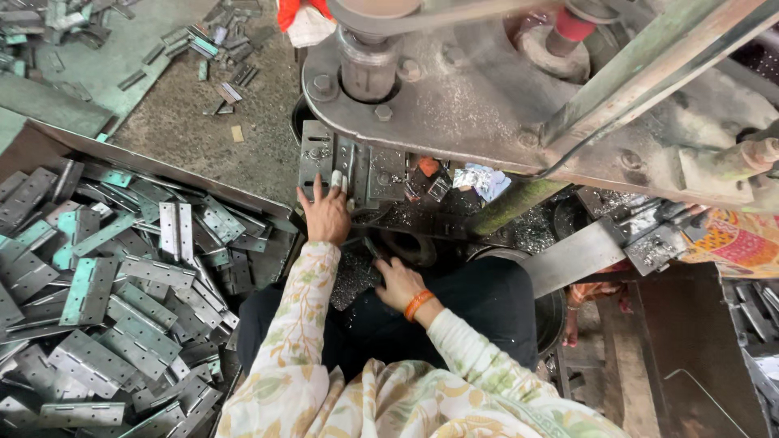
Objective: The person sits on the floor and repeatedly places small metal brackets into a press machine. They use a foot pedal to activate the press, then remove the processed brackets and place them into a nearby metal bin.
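The left hand (326,212) reaches up, its taped fingers (336,180) spread flat on a hinge plate (337,162) under the press (487,89). The right hand (398,280) rests lower by the lap — its grip cannot be told. A bin of hinges (114,300) lies to the left.

No packages, labels, signs or screens in view. Only bare metal parts, press machine and floor, none carrying a tag or printed panel that can be made out.
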